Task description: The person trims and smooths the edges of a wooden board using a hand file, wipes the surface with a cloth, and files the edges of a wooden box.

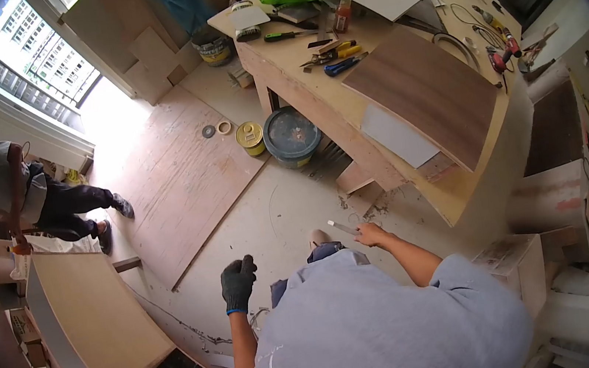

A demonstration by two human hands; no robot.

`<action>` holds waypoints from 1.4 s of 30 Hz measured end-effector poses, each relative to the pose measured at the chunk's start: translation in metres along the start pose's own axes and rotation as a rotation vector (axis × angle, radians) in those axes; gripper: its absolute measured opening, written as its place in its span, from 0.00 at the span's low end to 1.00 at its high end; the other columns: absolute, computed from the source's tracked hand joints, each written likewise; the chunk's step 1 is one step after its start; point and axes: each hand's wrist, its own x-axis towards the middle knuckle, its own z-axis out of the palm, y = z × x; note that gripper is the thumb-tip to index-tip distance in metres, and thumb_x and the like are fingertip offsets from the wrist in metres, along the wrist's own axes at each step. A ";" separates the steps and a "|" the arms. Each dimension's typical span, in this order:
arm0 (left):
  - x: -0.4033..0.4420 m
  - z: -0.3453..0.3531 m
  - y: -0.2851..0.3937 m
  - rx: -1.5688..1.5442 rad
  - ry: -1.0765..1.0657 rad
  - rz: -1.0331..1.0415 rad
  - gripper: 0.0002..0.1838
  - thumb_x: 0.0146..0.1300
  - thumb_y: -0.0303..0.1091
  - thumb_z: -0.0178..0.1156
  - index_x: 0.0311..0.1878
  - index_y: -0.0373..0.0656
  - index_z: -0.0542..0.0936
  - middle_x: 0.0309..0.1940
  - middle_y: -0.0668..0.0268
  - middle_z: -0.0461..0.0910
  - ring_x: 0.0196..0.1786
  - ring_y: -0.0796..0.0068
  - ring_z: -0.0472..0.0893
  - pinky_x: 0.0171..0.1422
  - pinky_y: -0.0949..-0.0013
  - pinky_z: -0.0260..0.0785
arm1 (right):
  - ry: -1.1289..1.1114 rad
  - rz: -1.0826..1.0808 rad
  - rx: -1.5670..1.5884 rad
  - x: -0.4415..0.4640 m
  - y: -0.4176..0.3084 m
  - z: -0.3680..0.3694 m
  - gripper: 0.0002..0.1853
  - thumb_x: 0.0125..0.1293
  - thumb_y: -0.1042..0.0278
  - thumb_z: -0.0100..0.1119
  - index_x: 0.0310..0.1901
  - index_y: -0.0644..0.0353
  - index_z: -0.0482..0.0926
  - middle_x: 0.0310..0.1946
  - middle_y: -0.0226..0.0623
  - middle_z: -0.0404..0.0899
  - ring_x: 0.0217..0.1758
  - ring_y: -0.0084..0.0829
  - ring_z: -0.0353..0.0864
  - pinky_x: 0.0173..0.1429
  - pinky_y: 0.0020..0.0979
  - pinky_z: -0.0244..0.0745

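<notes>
My left hand (pixel 239 285) wears a dark knitted glove with a blue cuff. It hangs over the floor with its fingers loosely bent and partly apart, and nothing shows in it. In my bare right hand (pixel 371 235) is a narrow, flat grey tool (pixel 345 228) with a pale tip, pointing left; its exact kind is unclear. Bare floor and a few scraps lie below this hand. To its upper right stands the workbench (pixel 452 197), its near corner closest to my right arm.
A brown wood panel (pixel 424 92), pliers (pixel 343 65) and a red drill (pixel 504 56) lie on the bench. Beside it stand a dark lidded bucket (pixel 292 136) and a yellow can (pixel 250 138). A large board (pixel 181 169) covers floor. Another person (pixel 50 190) is at left, by a pale panel (pixel 103 313).
</notes>
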 end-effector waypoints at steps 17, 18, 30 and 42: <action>0.101 -0.031 0.010 -0.178 -0.178 0.209 0.21 0.71 0.44 0.61 0.54 0.34 0.82 0.34 0.56 0.87 0.34 0.69 0.86 0.40 0.66 0.80 | 0.280 0.278 -0.036 -0.040 0.001 0.015 0.17 0.66 0.55 0.65 0.45 0.62 0.83 0.37 0.49 0.86 0.38 0.49 0.86 0.44 0.45 0.78; 0.107 -0.035 0.012 -0.255 -0.181 0.224 0.21 0.71 0.44 0.62 0.54 0.33 0.82 0.33 0.56 0.87 0.33 0.69 0.86 0.40 0.67 0.80 | 0.331 0.254 0.031 -0.040 -0.022 -0.002 0.18 0.66 0.54 0.65 0.45 0.62 0.84 0.37 0.49 0.86 0.40 0.51 0.86 0.45 0.45 0.78; 0.212 0.096 0.248 -0.503 -0.705 0.493 0.24 0.75 0.50 0.59 0.55 0.35 0.82 0.39 0.62 0.84 0.39 0.75 0.82 0.46 0.71 0.77 | 1.654 0.302 0.381 -0.226 -0.092 -0.261 0.23 0.76 0.47 0.53 0.45 0.61 0.85 0.32 0.46 0.86 0.38 0.43 0.86 0.45 0.40 0.77; 0.192 0.173 0.478 -0.081 -0.964 0.700 0.21 0.69 0.51 0.63 0.41 0.38 0.83 0.27 0.68 0.80 0.27 0.79 0.79 0.29 0.73 0.68 | 1.378 0.284 1.031 -0.174 -0.014 -0.255 0.20 0.67 0.51 0.70 0.45 0.61 0.82 0.20 0.20 0.69 0.15 0.17 0.63 0.20 0.25 0.57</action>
